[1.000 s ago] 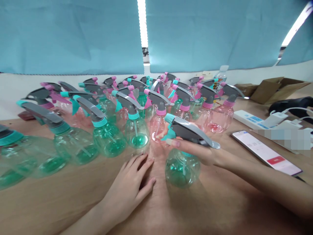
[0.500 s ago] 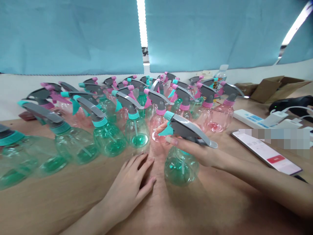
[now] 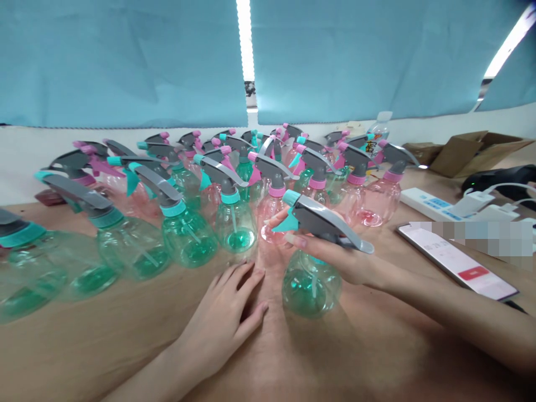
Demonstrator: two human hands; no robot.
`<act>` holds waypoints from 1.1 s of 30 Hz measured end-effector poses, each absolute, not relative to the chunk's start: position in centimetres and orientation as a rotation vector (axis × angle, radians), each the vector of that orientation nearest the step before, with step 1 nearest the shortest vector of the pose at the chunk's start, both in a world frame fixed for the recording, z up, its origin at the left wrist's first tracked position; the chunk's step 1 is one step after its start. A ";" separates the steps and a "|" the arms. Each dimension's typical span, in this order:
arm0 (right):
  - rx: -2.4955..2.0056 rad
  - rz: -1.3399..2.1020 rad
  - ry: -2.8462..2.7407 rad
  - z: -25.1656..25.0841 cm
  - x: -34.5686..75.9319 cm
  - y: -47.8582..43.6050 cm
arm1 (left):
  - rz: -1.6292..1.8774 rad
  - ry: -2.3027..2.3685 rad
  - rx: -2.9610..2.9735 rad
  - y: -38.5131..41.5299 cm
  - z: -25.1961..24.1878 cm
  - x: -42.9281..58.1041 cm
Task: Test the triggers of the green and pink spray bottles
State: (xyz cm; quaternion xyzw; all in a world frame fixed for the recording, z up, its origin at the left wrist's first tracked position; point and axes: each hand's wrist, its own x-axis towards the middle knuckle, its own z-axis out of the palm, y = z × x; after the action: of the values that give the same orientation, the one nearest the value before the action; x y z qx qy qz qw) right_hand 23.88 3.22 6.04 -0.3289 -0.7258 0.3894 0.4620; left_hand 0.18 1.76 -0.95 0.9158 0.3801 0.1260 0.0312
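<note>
My right hand [image 3: 324, 245] is closed around the neck of a green spray bottle [image 3: 312, 287], just under its grey head with the turquoise nozzle and trigger. The bottle is upright, and part of its collar is hidden behind my fingers. Flat on the wooden table, my left hand [image 3: 230, 304] has its fingers spread and holds nothing. Beyond its fingertips stands another green spray bottle [image 3: 237, 226], and a pink spray bottle [image 3: 274, 215] is behind the held one.
Several more green bottles [image 3: 188, 240] and pink bottles [image 3: 381, 198] crowd the back and left of the table [image 3: 138, 346]. At right lie a phone [image 3: 456, 259], a white power strip [image 3: 431, 204] with chargers, and an open cardboard box [image 3: 464, 153]. A blue curtain [image 3: 125, 61] hangs behind.
</note>
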 end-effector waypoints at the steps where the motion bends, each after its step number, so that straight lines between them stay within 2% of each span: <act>1: -0.803 0.954 -1.784 6.0 23.9 3.2 | 0.387 1.170 2.821 1.8 -0.9 0.2; 25: -0.859 0.891 -1.872 6.8 23.9 3.1 | 0.422 1.174 2.802 1.8 -0.8 0.3; 33: -0.741 0.840 -1.923 6.9 24.2 3.4 | 0.374 1.186 2.807 1.7 -0.7 0.3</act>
State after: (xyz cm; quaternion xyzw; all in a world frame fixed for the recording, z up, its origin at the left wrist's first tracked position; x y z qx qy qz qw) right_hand 24.21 3.35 6.93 -0.2988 -0.7751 0.3384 0.4421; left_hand 0.30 1.67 -0.72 0.9137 0.3861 0.1218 0.0357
